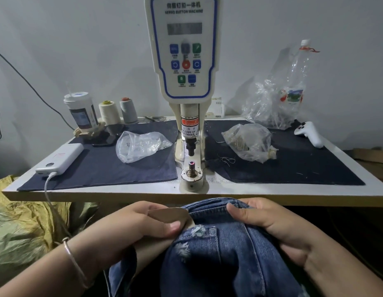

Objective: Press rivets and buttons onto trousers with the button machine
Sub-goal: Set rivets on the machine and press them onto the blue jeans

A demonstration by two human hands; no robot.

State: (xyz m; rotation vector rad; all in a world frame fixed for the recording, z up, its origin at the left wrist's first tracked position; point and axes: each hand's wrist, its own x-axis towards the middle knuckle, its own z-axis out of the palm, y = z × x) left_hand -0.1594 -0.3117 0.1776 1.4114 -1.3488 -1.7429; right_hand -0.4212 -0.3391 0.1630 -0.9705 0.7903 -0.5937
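While the button machine (184,86) is standing at the middle of the surface (327,190), the trousers (225,249) are lying bunched below its front edge, well short of the machine's lower die (191,168). The left hand (130,228) is pinching a tan paper tag (169,215) at the waistband, its grip closed on it. The right hand (272,224) is gripping the denim, fingers curled over the folded waistband. Two plastic bags (141,146) (250,142) are lying on either side of the machine.

Your trousers (225,254) are rough, frayed blue denim, the button machine (184,50) glossy cream plastic, the table (357,189) smooth white under matt dark cloth mats (113,166).
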